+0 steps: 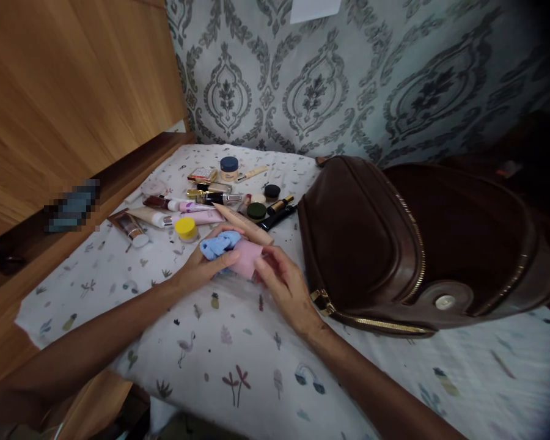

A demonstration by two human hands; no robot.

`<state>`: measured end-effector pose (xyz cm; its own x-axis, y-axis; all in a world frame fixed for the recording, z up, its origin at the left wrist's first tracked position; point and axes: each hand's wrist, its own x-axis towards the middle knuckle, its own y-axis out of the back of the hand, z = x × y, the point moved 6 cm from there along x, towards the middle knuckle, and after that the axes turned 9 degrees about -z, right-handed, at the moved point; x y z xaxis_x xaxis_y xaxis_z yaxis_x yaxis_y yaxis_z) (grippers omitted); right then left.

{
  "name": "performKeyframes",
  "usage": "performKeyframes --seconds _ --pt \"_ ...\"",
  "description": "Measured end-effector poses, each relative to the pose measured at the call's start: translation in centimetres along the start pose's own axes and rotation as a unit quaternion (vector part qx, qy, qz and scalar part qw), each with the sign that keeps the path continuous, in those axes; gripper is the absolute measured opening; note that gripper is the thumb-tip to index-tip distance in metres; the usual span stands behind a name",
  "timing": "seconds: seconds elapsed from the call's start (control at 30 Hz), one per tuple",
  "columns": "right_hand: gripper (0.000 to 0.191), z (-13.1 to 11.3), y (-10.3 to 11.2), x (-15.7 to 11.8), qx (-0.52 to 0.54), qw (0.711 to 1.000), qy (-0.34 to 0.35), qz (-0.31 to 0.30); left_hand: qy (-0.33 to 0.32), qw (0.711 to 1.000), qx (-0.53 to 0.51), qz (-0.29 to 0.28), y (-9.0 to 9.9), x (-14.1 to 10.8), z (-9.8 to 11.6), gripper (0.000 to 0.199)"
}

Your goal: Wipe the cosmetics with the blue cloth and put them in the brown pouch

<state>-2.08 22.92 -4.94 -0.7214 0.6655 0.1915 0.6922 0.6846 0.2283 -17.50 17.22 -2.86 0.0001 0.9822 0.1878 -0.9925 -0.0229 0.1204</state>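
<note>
My left hand [211, 261] is closed around a bunched light blue cloth [220, 243] and the near side of a smooth pink container [246, 259], which looks like a small bottle or jar. The cloth lies against the container's left end. At the other end, the fingers of my right hand [284, 287] grip the pink container. Just behind it lies a beige tube [245, 223]. Left of my fingers stands a small jar with a yellow lid [186, 229].
Several cosmetics lie behind my hands, including a blue-lidded jar [229, 168], a dark green-lidded jar [256, 211] and a brown tube [129, 227]. A large brown leather bag [357, 232] with gold zips fills the right side. A wooden panel [82, 73] rises at the left.
</note>
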Motion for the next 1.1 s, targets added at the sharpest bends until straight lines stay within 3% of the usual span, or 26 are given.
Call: performKeyframes --seconds 0.1,0.33,0.57,0.67,0.77,0.87,0.93,1.0,1.1 --pt "0.046 -0.2 0.3 -0.3 -0.008 1.0 -0.018 0.008 -0.001 1.0 -0.014 -0.007 -0.3 -0.1 0.4 0.044" --pt "0.063 -0.7 -0.2 -0.1 -0.013 0.998 0.062 0.01 -0.003 1.0 -0.027 0.001 -0.3 -0.1 0.6 0.043" --pt "0.047 -0.1 -1.0 -0.2 0.058 0.996 -0.041 -0.051 -0.057 0.991 0.118 -0.027 -0.8 -0.6 2.2 0.037" --pt "0.044 -0.4 -0.9 -0.2 0.082 0.994 -0.047 -0.054 -0.078 0.984 0.158 -0.031 -0.8 -0.7 2.3 0.034" --pt "0.042 -0.6 -0.7 -0.1 0.098 0.993 -0.05 -0.047 -0.172 0.953 0.244 -0.046 -1.3 -1.0 2.9 0.043" --pt "0.045 -0.4 -0.4 0.1 0.1 0.991 -0.073 -0.049 -0.282 0.882 0.367 -0.085 -2.6 -1.8 3.4 0.064" --pt "0.045 -0.4 -0.3 0.1 0.097 0.991 -0.077 -0.049 -0.314 0.846 0.42 -0.098 -3.2 -2.1 3.4 0.068" --pt "0.042 -0.4 -0.4 0.2 0.092 0.992 -0.067 -0.048 -0.322 0.832 0.44 -0.097 -3.4 -2.2 3.2 0.063" --pt "0.038 -0.4 -0.7 0.1 0.089 0.994 -0.044 -0.044 -0.293 0.856 0.415 -0.089 -3.1 -2.0 3.0 0.057"
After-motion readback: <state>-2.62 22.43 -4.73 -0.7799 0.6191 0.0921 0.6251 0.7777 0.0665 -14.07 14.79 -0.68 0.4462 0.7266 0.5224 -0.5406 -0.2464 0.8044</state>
